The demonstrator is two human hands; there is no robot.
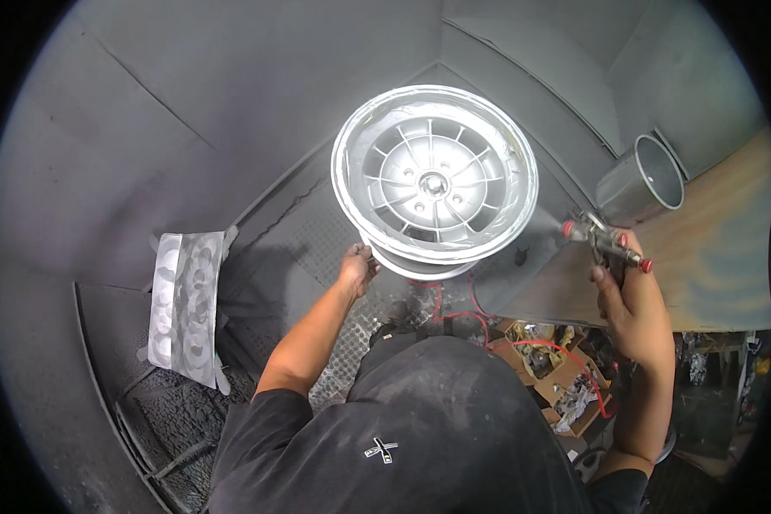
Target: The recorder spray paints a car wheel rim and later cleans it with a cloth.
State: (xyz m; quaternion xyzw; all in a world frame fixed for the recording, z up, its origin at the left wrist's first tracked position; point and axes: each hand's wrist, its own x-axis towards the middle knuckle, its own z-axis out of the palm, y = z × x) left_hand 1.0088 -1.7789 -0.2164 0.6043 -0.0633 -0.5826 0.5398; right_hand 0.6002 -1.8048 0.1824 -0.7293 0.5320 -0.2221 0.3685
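Observation:
A silver spoked wheel rim point(390, 176) faces up in front of me, with a bolt-like hub piece at its centre. My left hand point(359, 270) is closed at the lower left edge of the rim, fingers curled against it; their tips are partly hidden. On the right, my right hand point(632, 300) grips a metal spray gun point(606, 242) with red caps. The gun's nozzle points left toward the wheel, a short distance from it, and a faint mist shows between them. Whatever holds the wheel up is mostly hidden beneath it.
Grey panels surround the wheel. A grey cylindrical bucket point(660, 174) lies tilted on a wooden board point(702, 248) at the right. A silver-coated panel point(185, 304) stands at the left. A red hose point(565, 349) runs past cardboard boxes point(584, 383) of scrap near my right side.

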